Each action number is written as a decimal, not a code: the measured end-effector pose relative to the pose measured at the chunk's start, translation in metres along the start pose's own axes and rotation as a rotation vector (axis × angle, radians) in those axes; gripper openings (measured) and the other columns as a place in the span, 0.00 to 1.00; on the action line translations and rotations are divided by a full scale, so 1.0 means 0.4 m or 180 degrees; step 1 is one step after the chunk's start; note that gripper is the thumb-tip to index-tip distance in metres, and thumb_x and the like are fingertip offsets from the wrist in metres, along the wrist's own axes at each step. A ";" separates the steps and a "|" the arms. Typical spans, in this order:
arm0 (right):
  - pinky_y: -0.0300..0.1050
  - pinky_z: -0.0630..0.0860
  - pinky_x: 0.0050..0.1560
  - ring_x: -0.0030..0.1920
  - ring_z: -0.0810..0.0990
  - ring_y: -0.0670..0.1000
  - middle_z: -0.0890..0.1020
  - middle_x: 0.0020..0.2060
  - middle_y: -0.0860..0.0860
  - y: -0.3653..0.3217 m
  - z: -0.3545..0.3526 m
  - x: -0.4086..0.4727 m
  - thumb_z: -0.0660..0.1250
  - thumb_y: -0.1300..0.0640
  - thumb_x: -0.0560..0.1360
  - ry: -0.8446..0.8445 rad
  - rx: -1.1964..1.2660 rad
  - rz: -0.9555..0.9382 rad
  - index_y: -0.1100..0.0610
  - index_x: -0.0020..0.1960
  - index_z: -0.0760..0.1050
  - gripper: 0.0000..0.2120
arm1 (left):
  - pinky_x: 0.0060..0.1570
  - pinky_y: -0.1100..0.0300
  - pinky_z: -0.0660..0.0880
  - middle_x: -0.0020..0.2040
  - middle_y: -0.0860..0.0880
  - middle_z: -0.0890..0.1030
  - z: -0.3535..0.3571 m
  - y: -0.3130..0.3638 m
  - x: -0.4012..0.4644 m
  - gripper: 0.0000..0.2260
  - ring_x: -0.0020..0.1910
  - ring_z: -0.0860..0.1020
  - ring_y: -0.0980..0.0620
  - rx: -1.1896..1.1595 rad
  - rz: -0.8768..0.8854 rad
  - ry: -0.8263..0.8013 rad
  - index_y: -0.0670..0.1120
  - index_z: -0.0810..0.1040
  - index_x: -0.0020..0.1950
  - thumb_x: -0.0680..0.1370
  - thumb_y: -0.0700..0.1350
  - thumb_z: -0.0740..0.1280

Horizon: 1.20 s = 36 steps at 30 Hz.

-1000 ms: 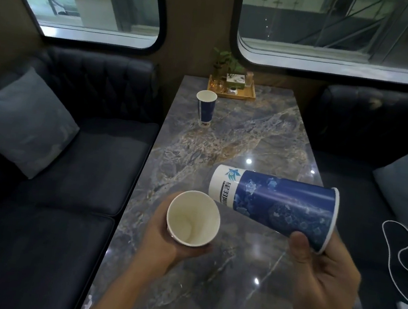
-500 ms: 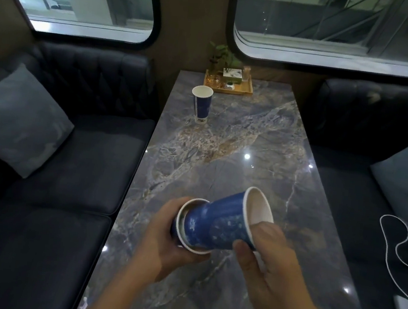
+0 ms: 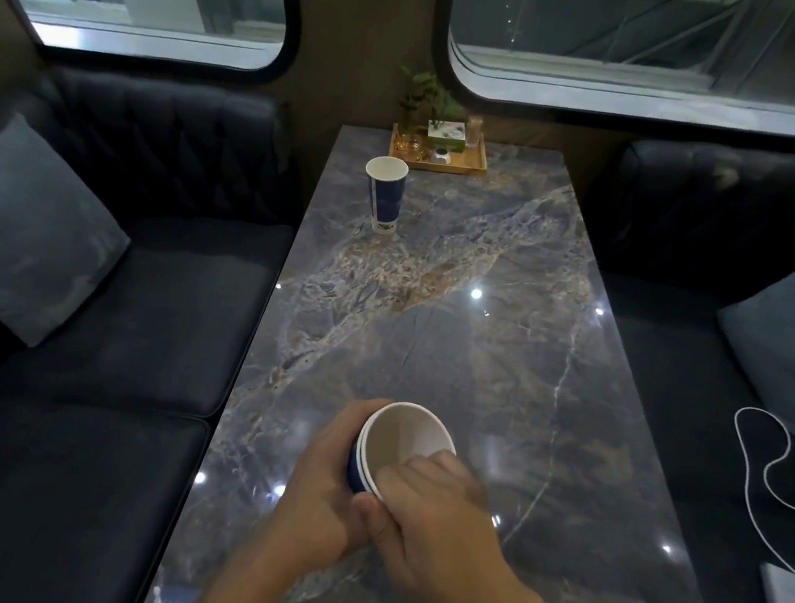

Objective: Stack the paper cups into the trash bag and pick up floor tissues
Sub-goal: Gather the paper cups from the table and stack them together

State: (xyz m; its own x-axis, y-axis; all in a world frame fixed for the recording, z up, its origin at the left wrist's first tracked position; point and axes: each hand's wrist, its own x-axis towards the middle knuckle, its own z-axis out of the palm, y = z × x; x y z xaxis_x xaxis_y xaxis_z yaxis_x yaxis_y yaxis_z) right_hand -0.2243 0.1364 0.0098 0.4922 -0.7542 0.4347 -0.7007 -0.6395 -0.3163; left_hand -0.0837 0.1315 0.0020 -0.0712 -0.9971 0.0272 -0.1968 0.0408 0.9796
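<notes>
Now nested: the two blue-and-white paper cups (image 3: 401, 443), apart a second ago, sit one inside the other above the marbled grey counter (image 3: 458, 318). Left hand (image 3: 325, 486) wraps the outer cup; right hand (image 3: 436, 509) pinches the rim. Stacking is underway; next likely the third upright blue paper cup (image 3: 384, 194), a long reach away.

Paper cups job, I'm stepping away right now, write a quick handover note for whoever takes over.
Left hand: grips the nested cups from the side.
Right hand: on their near rim, seating the inner cup.
Done: two cups stacked, held above the table.
Left: the lone cup standing upright at the far end near the wooden tray; bagging; floor tissues. No trash bag or tissues in view.
</notes>
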 end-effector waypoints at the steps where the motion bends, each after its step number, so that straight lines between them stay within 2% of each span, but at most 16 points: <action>1: 0.45 0.65 0.37 0.31 0.70 0.50 0.76 0.29 0.48 0.003 0.000 0.005 0.53 0.48 0.79 0.0034 -0.0021 -0.0024 0.53 0.35 0.70 0.17 | 0.52 0.49 0.79 0.53 0.46 0.82 -0.001 -0.003 0.004 0.27 0.52 0.82 0.47 -0.0041 -0.0043 -0.0009 0.51 0.77 0.60 0.62 0.42 0.75; 6: 0.44 0.63 0.32 0.29 0.68 0.50 0.75 0.26 0.49 0.026 0.011 0.035 0.56 0.48 0.79 0.0201 -0.0029 -0.0239 0.53 0.34 0.71 0.17 | 0.48 0.64 0.77 0.52 0.52 0.84 -0.005 -0.011 0.028 0.24 0.51 0.83 0.55 -0.0076 -0.0196 0.0047 0.58 0.79 0.56 0.63 0.42 0.74; 11: 0.42 0.59 0.34 0.32 0.66 0.49 0.75 0.28 0.51 0.053 0.011 0.113 0.57 0.49 0.79 0.0244 0.0247 -0.0426 0.51 0.42 0.67 0.09 | 0.48 0.66 0.78 0.51 0.61 0.84 -0.025 -0.007 0.071 0.25 0.50 0.82 0.61 0.0029 -0.0282 0.0099 0.65 0.77 0.55 0.63 0.44 0.73; 15: 0.42 0.64 0.39 0.33 0.68 0.52 0.74 0.28 0.52 0.085 0.028 0.181 0.59 0.50 0.78 0.0284 0.0587 -0.0357 0.52 0.40 0.65 0.10 | 0.43 0.73 0.75 0.51 0.62 0.83 -0.070 -0.026 0.118 0.32 0.49 0.82 0.64 0.0148 -0.0179 0.0185 0.61 0.77 0.57 0.59 0.34 0.77; 19: 0.43 0.68 0.45 0.34 0.70 0.53 0.74 0.30 0.53 0.121 0.072 0.253 0.61 0.51 0.78 0.0127 0.0812 -0.0366 0.58 0.35 0.72 0.16 | 0.41 0.71 0.76 0.49 0.60 0.85 -0.101 -0.052 0.170 0.34 0.48 0.83 0.63 -0.0074 -0.0359 0.0237 0.58 0.78 0.56 0.59 0.28 0.77; 21: 0.43 0.69 0.48 0.37 0.72 0.53 0.76 0.32 0.52 0.137 0.093 0.292 0.62 0.51 0.78 -0.0070 0.0801 -0.0285 0.59 0.36 0.74 0.15 | 0.40 0.75 0.75 0.48 0.64 0.85 -0.110 -0.069 0.204 0.34 0.47 0.82 0.67 -0.0187 -0.0431 0.0295 0.56 0.77 0.56 0.59 0.26 0.77; 23: 0.46 0.71 0.52 0.41 0.74 0.53 0.77 0.36 0.52 0.157 0.106 0.331 0.62 0.51 0.77 -0.0256 0.0839 -0.0190 0.58 0.40 0.75 0.12 | 0.41 0.74 0.75 0.49 0.61 0.85 -0.124 -0.096 0.245 0.34 0.47 0.83 0.65 -0.0241 -0.0457 0.0308 0.53 0.77 0.58 0.58 0.26 0.77; 25: 0.48 0.71 0.54 0.45 0.77 0.52 0.79 0.40 0.51 0.179 0.115 0.371 0.62 0.52 0.78 -0.0355 0.0976 -0.0133 0.58 0.44 0.76 0.10 | 0.43 0.70 0.76 0.51 0.53 0.86 -0.142 -0.141 0.284 0.34 0.48 0.84 0.59 -0.0329 -0.0549 0.0420 0.49 0.78 0.59 0.57 0.28 0.79; 26: 0.48 0.71 0.55 0.47 0.77 0.51 0.80 0.42 0.49 0.193 0.120 0.391 0.62 0.53 0.78 -0.0350 0.1057 -0.0100 0.57 0.46 0.77 0.09 | 0.43 0.69 0.77 0.51 0.53 0.86 -0.150 -0.164 0.303 0.34 0.49 0.84 0.58 -0.0324 -0.0586 0.0494 0.49 0.78 0.59 0.57 0.32 0.81; 29: 0.45 0.72 0.55 0.50 0.78 0.47 0.82 0.46 0.47 0.246 0.151 0.455 0.63 0.55 0.78 -0.0107 0.1250 0.0163 0.56 0.48 0.78 0.07 | 0.43 0.70 0.77 0.51 0.60 0.85 -0.175 -0.217 0.354 0.36 0.49 0.83 0.63 -0.0277 -0.0684 0.0726 0.54 0.77 0.59 0.53 0.45 0.83; 32: 0.42 0.74 0.53 0.48 0.79 0.45 0.83 0.45 0.49 0.321 0.206 0.523 0.63 0.58 0.76 0.0218 0.1295 0.0439 0.58 0.49 0.80 0.08 | 0.40 0.73 0.76 0.50 0.66 0.83 -0.202 -0.251 0.404 0.36 0.47 0.82 0.67 -0.0296 -0.0818 0.0892 0.56 0.76 0.58 0.54 0.42 0.84; 34: 0.42 0.76 0.52 0.49 0.80 0.45 0.82 0.46 0.48 0.380 0.251 0.576 0.63 0.58 0.76 0.0235 0.1302 0.0661 0.58 0.51 0.80 0.08 | 0.39 0.74 0.76 0.50 0.69 0.82 -0.216 -0.276 0.437 0.35 0.48 0.81 0.69 -0.0324 -0.0871 0.0930 0.59 0.75 0.57 0.55 0.41 0.84; 36: 0.38 0.76 0.53 0.50 0.78 0.43 0.81 0.49 0.46 0.439 0.296 0.630 0.63 0.60 0.77 0.0151 0.1212 0.0876 0.57 0.56 0.78 0.10 | 0.39 0.75 0.76 0.50 0.72 0.80 -0.225 -0.300 0.462 0.35 0.49 0.79 0.71 -0.0347 -0.0925 0.0956 0.61 0.74 0.56 0.55 0.42 0.84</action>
State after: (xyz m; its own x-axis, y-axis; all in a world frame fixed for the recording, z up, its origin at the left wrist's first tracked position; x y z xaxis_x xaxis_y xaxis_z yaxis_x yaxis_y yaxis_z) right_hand -0.1622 -0.1837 -0.0360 0.2845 -0.9013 0.3266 -0.5582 -0.4327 -0.7079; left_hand 0.0146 -0.0636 -0.0928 0.2629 -0.9413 -0.2119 -0.0609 -0.2354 0.9700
